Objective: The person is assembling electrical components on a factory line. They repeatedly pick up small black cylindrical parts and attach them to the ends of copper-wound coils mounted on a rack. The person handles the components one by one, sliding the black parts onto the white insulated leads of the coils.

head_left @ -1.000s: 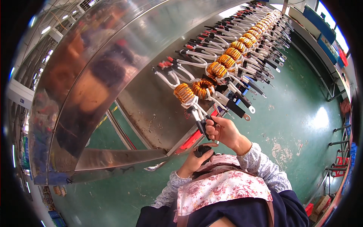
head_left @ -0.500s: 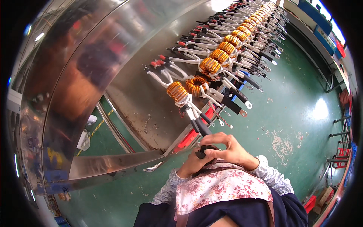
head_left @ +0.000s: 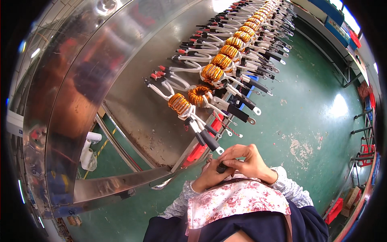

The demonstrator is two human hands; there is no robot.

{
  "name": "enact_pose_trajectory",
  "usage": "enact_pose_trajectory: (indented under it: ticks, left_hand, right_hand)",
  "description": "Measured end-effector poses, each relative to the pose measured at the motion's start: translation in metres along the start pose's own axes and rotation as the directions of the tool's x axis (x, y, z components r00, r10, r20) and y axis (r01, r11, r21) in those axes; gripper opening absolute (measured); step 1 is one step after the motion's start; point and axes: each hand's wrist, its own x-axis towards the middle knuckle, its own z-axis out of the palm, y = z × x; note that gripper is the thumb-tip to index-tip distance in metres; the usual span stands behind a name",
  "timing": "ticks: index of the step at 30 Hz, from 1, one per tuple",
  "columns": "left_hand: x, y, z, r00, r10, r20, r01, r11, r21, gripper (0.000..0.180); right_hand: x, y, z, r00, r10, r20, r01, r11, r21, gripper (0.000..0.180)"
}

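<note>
While a small black piece (head_left: 221,167) is held between the left hand (head_left: 210,176) and the right hand (head_left: 246,162), both closed narrowly, its fingering is judged to be the step in hand; a steady two-handed pinch seems called for next. Piece: dark, compact, mostly covered by fingers (exact kind cannot be told), held just off the table (head_left: 135,121), near a ring terminal (head_left: 218,149) by which a black-sleeved lead (head_left: 209,141) is ended.
</note>
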Motion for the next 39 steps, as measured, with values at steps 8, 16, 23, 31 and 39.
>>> enact_pose_trajectory:
  ticks: [8, 16, 23, 31, 39]
  left_hand:
    - [0.010, 0.001, 0.002, 0.955, 0.296, -0.011, -0.278, 0.906, 0.319, 0.034]
    - [0.008, 0.022, 0.010, 0.996, -0.047, 0.074, 0.057, 0.989, -0.138, 0.016]
    - [0.001, 0.016, 0.001, 0.995, -0.089, 0.044, 0.093, 0.990, -0.103, 0.016]
    - [0.002, 0.013, 0.002, 0.995, -0.066, 0.072, 0.074, 0.991, -0.115, 0.015]
    - [0.002, 0.006, -0.001, 0.991, -0.106, 0.087, 0.120, 0.979, -0.166, 0.016]
  right_hand:
    - [0.004, -0.003, 0.002, 0.996, 0.064, 0.057, -0.076, 0.969, 0.235, 0.020]
    - [0.017, -0.003, -0.014, 0.920, 0.238, -0.312, -0.053, 0.863, 0.502, 0.025]
    - [0.022, 0.019, -0.012, 0.835, -0.052, -0.548, -0.040, 0.987, -0.155, 0.032]
    - [0.025, 0.028, -0.004, 0.775, -0.168, -0.609, -0.015, 0.959, -0.283, 0.022]
    - [0.052, 0.021, 0.007, 0.772, -0.163, -0.614, -0.132, 0.904, -0.407, 0.019]
